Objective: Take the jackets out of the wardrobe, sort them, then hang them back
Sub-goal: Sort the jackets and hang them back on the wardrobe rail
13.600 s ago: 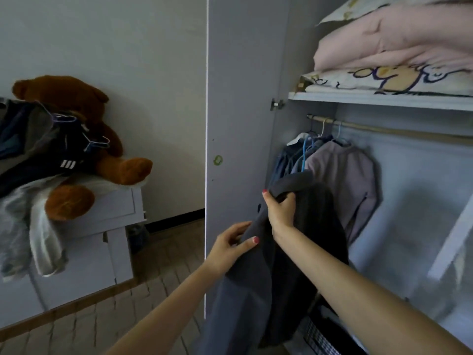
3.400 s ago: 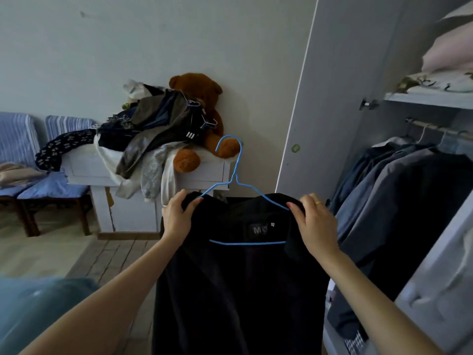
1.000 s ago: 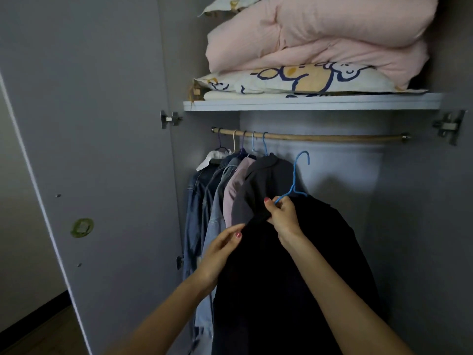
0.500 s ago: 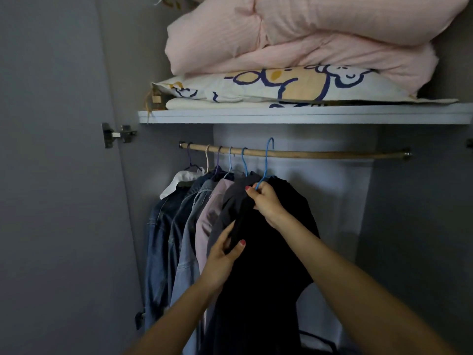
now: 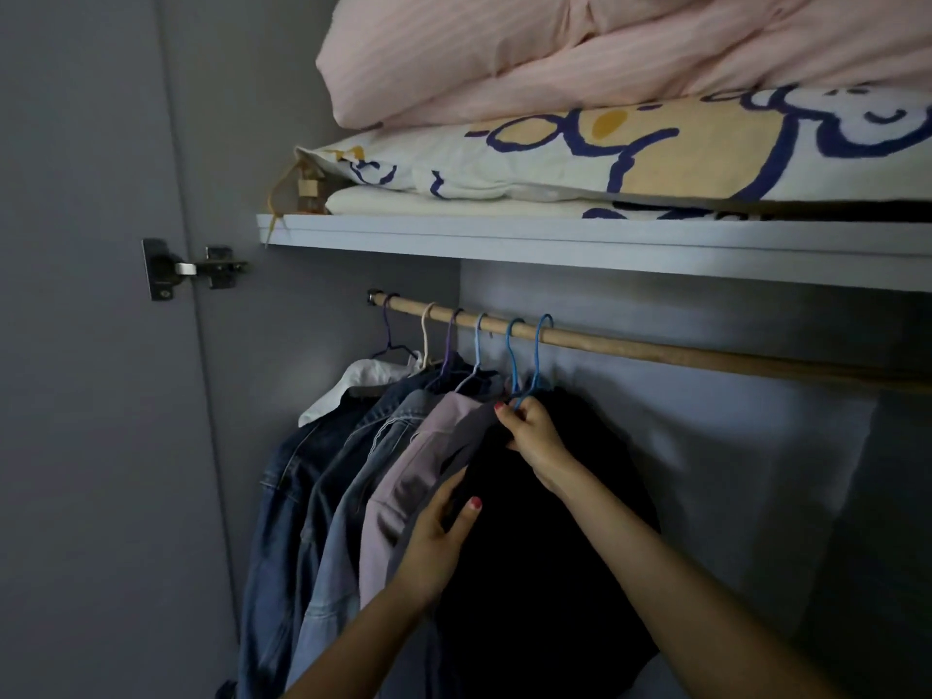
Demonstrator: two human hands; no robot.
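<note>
Dim wardrobe interior; soft light from the near left brightens the bedding (image 5: 605,68) above, the black jacket (image 5: 544,547) loses detail, edges bow slightly.

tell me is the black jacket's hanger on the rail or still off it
On it: the blue hanger's hook loops over the wooden rail, the black jacket hanging beneath.
</note>
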